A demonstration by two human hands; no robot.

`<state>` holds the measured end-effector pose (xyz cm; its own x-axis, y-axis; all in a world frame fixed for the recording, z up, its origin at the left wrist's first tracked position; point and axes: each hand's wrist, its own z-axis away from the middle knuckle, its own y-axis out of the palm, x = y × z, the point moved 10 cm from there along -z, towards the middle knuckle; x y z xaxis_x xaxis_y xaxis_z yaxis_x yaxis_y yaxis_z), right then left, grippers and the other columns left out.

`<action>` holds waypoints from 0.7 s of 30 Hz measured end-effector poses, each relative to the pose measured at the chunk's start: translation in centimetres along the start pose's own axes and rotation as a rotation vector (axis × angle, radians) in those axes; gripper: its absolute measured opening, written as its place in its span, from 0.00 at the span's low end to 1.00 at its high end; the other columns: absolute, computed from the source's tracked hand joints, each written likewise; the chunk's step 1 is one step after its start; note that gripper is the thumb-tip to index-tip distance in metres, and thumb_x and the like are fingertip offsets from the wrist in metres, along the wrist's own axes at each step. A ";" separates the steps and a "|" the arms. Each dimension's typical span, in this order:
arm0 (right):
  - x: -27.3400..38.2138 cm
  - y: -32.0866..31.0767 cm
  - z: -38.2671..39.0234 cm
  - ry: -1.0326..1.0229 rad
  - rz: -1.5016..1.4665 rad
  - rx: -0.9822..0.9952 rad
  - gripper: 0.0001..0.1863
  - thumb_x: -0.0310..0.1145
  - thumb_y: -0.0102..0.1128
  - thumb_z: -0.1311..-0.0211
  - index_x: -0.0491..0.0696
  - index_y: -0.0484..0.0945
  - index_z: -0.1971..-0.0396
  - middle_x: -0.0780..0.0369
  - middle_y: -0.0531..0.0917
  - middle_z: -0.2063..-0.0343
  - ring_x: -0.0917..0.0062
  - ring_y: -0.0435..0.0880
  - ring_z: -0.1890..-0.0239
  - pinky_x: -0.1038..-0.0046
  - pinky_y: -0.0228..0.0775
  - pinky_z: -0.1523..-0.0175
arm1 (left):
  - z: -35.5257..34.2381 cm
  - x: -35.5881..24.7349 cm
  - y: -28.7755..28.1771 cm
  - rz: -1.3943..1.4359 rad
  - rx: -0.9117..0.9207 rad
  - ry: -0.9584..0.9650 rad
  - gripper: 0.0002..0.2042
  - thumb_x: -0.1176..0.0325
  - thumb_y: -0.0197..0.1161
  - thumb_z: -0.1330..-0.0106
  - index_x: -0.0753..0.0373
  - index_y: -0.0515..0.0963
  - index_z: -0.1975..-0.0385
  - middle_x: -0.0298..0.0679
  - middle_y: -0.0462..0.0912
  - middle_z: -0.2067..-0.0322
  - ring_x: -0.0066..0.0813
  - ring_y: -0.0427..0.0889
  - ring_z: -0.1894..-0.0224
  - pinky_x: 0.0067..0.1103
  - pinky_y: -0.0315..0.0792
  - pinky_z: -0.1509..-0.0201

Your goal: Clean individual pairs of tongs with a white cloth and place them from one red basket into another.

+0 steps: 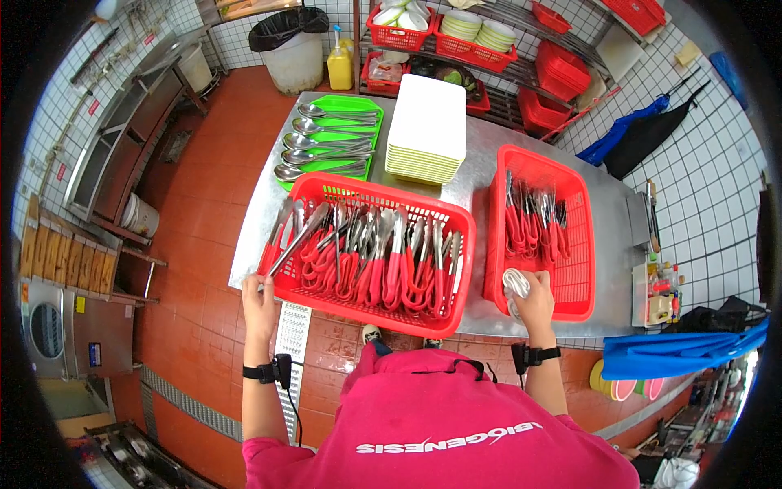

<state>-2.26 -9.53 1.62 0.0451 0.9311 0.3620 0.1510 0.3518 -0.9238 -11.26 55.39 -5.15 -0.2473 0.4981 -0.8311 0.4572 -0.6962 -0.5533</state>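
Observation:
A large red basket stands on the metal table in front of me, filled with tongs that have red handles and silver heads. At its front left corner my left hand pinches the near end of a long silver utensil, apparently tongs, slanting over the basket's edge. My right hand grips a bunched white cloth at the near left corner of a second red basket. That basket holds more red-handled tongs, lying together toward its far left part.
Behind the first basket are a green tray of spoons and a stack of white trays. A caddy with bottles and blue cloth are at the right. A shelf rack stands beyond the table.

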 end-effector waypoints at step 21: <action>0.0 -0.4 0.5 0.010 -0.019 -0.015 0.24 0.29 0.77 0.49 0.53 0.87 0.48 0.57 0.79 0.52 0.56 0.85 0.52 0.57 0.80 0.50 | 0.2 -8.0 2.2 -0.669 -0.135 0.498 0.07 0.73 0.71 0.38 0.63 0.79 0.66 0.41 0.84 0.37 0.41 0.82 0.43 0.37 0.72 0.36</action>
<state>-2.77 -9.58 1.94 0.0522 0.9232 0.3807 0.1665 0.3679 -0.9148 -8.47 49.78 0.30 -0.1108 0.9752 -0.1914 0.4543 -0.1215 -0.8825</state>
